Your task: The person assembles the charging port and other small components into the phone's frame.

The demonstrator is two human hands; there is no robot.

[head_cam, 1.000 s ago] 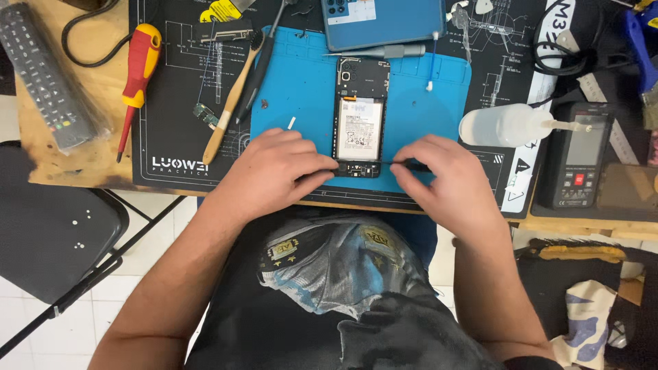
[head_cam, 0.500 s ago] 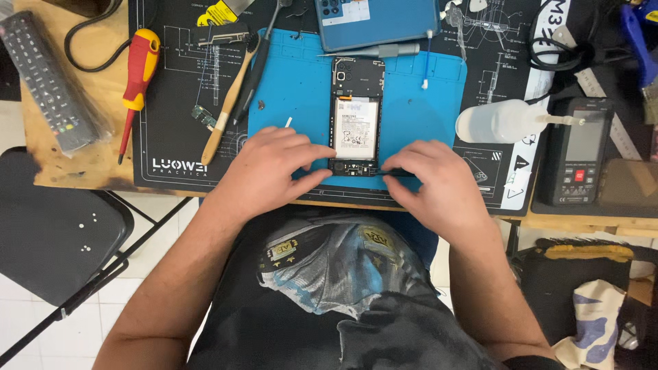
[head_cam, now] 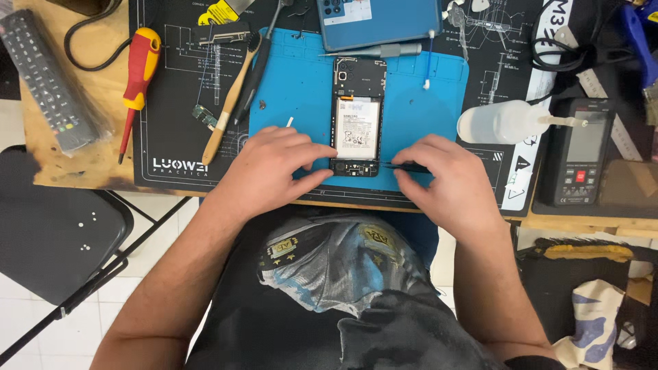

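from where i sit watching the head view, the opened phone lies lengthwise on the blue silicone mat, its back cover off and its white-labelled battery showing, bottom end toward me. my left hand rests on the mat at the phone's lower left, fingers loosely spread, with fingertip and thumb pressed to the bottom left corner of the frame so it is pinched in place. my right hand sits at the lower right, fingers curled narrow around a thin dark pair of tweezers whose tips point left and reach the phone's bottom edge; i cannot tell what the tips touch. the blue mat lies on a larger black work mat printed with white diagrams. just left of the blue mat lie a wooden-handled brush and, farther out, a red and yellow screwdriver; a grey remote control lies on the bare wood at the far left. above the phone rests a blue back cover, with a grey metal tool just below it. to the right are a clear squeeze bottle on its side and a black handheld meter.
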